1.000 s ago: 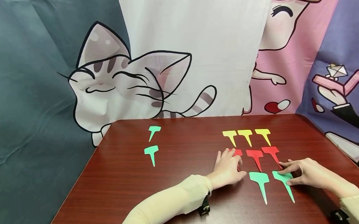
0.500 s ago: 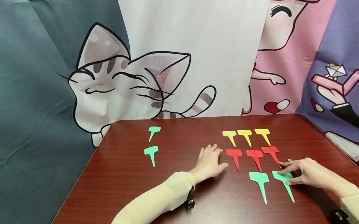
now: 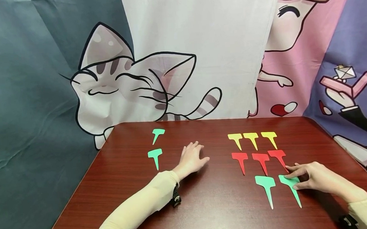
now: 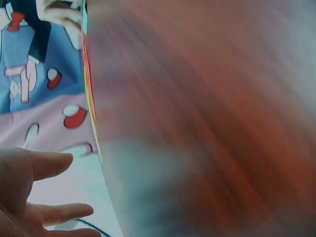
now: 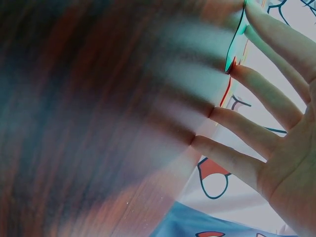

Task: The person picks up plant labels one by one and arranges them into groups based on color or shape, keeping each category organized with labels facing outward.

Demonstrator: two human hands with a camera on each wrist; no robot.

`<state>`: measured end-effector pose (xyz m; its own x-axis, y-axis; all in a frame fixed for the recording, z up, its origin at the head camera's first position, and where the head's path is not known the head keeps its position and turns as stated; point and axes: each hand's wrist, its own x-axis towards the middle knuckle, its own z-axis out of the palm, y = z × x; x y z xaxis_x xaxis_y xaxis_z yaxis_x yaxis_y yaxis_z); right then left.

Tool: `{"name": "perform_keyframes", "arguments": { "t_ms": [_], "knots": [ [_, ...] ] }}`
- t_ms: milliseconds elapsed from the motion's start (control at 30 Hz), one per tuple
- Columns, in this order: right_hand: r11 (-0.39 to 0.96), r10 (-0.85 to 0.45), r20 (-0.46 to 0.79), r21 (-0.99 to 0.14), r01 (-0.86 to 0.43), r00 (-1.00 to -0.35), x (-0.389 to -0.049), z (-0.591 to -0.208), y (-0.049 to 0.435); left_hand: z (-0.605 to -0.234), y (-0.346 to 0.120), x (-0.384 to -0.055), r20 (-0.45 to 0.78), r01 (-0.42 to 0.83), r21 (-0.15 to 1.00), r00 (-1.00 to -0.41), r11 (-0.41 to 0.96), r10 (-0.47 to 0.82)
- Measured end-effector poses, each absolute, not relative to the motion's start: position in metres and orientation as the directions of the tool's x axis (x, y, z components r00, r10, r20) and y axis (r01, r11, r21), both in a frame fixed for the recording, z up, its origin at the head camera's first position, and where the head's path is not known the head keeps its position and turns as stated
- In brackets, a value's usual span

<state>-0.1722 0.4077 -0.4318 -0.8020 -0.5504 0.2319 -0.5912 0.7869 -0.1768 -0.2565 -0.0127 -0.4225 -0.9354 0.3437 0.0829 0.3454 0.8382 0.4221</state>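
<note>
My left hand (image 3: 192, 158) reaches over the tabletop with fingers spread and nothing in them. It is nearest to a green T-shaped plant label (image 3: 155, 153); another green plant label (image 3: 158, 132) lies farther back. In the left wrist view the thumb and fingers of this hand (image 4: 29, 192) show bare. My right hand (image 3: 316, 176) rests its fingertips on the front right green plant label (image 3: 293, 191), index finger on its head and thumb at its side. The right wrist view shows this hand's fingers (image 5: 266, 94) long and spread, tips down at the tabletop.
To the left of the touched label lies another green label (image 3: 265, 183). Behind come a row of red labels (image 3: 260, 157) and a row of yellow labels (image 3: 250, 136). The brown table (image 3: 119, 202) ends at a printed cartoon curtain (image 3: 204, 39).
My left hand has moved left, away from the red labels, uncovering the leftmost red one. The right hand stays on the front right green label, and the labels have not moved.
</note>
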Motion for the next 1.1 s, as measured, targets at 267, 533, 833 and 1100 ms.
{"name": "perform_keyframes", "arguments": {
  "t_ms": [267,533,833,1100],
  "knots": [
    [0.786,-0.554,0.230,-0.174,-0.594,-0.800,-0.172,-0.431,0.407,-0.424,-0.048,-0.267,0.080,0.295,0.456,-0.953,0.840,0.291],
    [0.787,-0.549,0.231,-0.179,-0.590,-0.803,-0.173,-0.432,0.407,-0.424,-0.080,-0.275,0.077,0.238,0.449,-0.971,0.861,0.228],
    [0.788,-0.548,0.219,-0.190,-0.586,-0.807,-0.172,-0.432,0.407,-0.426,-0.113,-0.274,0.065,0.180,0.445,-0.984,0.877,0.169],
    [0.792,-0.546,0.218,-0.182,-0.583,-0.809,-0.171,-0.432,0.408,-0.428,-0.133,-0.273,0.076,0.172,0.412,-0.985,0.895,0.154]
  ]
}}
